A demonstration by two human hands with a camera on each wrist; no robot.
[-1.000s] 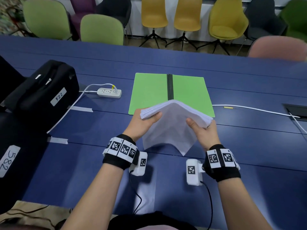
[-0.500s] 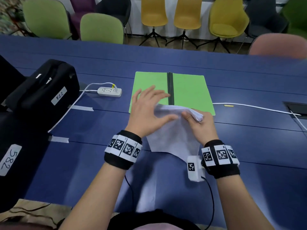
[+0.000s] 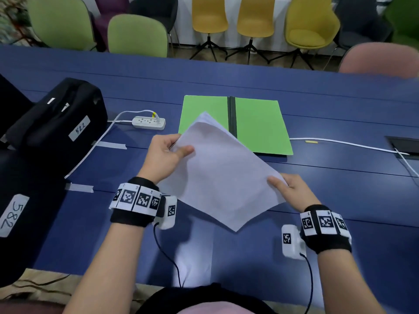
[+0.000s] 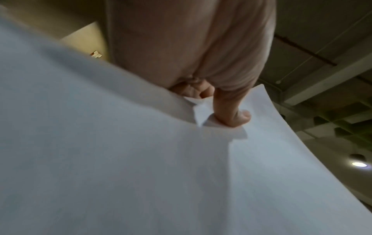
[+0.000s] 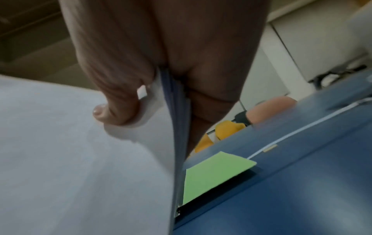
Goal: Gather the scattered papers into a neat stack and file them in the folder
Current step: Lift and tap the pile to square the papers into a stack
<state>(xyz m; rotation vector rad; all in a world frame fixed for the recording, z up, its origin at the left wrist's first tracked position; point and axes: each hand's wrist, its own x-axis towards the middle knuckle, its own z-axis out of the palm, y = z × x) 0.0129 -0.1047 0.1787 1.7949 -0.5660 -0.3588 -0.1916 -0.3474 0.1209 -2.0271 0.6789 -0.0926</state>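
Blue table [image 3: 317, 200] fills the frame. Black case [image 3: 56, 123] labelled 522 at middle left. Green folder [image 3: 256, 125] lies open at upper centre. Stack of papers [image 3: 222, 177], turned cornerwise, is held above the table at centre frame, overlapping the folder's near edge. Left hand [image 3: 163, 158] pinches its left edge; right hand [image 3: 290, 191] grips its right corner. Power strip [image 3: 148, 122] lies left of the folder.
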